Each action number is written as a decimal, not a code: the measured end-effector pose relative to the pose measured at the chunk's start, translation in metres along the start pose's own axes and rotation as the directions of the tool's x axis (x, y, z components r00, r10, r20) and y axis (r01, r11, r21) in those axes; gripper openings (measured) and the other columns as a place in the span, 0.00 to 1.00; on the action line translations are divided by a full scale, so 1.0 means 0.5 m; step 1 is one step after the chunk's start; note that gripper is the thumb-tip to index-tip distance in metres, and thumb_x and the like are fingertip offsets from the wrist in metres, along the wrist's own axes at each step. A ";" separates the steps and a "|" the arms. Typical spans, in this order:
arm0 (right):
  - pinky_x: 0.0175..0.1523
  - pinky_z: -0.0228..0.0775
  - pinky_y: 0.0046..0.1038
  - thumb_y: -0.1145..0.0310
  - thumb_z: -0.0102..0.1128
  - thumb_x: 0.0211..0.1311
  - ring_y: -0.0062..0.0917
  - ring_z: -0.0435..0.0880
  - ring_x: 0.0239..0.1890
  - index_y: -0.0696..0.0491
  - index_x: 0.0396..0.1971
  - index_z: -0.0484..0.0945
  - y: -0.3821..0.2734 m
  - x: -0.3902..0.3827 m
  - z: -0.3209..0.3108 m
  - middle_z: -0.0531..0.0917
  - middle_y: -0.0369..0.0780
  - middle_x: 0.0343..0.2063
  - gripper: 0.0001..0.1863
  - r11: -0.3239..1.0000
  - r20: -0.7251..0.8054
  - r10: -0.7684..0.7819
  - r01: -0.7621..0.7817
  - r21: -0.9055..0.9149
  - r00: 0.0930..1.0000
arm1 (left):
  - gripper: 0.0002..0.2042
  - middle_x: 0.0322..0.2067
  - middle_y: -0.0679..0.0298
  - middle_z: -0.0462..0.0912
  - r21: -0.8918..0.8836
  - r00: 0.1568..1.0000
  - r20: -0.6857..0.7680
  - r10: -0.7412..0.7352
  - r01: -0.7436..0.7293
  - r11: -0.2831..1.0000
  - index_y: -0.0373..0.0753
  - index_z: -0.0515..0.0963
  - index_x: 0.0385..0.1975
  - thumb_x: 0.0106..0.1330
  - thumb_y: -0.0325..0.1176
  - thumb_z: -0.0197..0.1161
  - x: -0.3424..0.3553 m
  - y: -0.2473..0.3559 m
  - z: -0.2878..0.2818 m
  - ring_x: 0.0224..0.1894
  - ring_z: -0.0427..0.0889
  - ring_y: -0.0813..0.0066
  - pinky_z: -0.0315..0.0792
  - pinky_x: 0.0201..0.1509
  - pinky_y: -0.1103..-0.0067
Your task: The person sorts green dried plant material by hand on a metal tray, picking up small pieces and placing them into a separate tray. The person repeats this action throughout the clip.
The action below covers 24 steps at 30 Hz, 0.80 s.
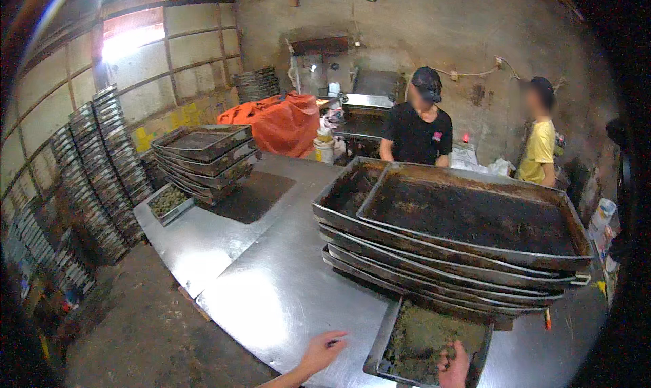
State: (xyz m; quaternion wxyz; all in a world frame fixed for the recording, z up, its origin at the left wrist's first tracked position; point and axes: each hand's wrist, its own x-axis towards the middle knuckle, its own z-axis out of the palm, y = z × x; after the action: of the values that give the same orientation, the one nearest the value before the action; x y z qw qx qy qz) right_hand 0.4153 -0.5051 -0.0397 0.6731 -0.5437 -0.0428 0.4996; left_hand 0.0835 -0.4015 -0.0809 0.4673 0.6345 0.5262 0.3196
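Observation:
A metal tray (382,339) sits on the steel table at the front, partly beneath a tall stack of large dark baking pans (468,212). Inside it lies a greenish-brown, crumbly-looking mass (428,330). My right hand (453,366) is over the tray's near right part, fingers curled in; whatever they hold, if anything, is hidden. Left of the tray, my left hand (324,351) hovers over or rests on the bare steel, its fingers stretched out to the right. A small dark spot shows between thumb and fingers, too small to name.
Another pan stack (203,151) stands at the table's far left, beside a small tray (163,215) of pale round pieces. An orange cover (288,127) drapes something behind. Tall tray stacks (88,171) line the left wall. One person (419,130) stands across the table, another (538,144) farther right.

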 end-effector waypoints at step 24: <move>0.15 0.54 0.21 0.57 0.50 0.65 0.21 0.64 0.15 0.46 0.28 0.69 0.627 -0.011 0.659 0.65 0.33 0.16 0.10 0.485 0.385 0.872 -0.639 -0.597 0.302 | 0.10 0.29 0.59 0.82 -0.670 0.262 -0.257 -0.930 0.645 0.367 0.36 0.80 0.37 0.63 0.35 0.59 -0.761 -0.652 -0.262 0.28 0.80 0.68 0.76 0.33 0.73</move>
State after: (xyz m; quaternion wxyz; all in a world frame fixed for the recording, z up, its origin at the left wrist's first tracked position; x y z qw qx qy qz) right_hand 0.0184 -0.3101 -0.1460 0.1855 -0.3898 -0.0906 0.8974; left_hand -0.2465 -0.7327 -0.3039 0.4948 0.0057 0.8070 0.3222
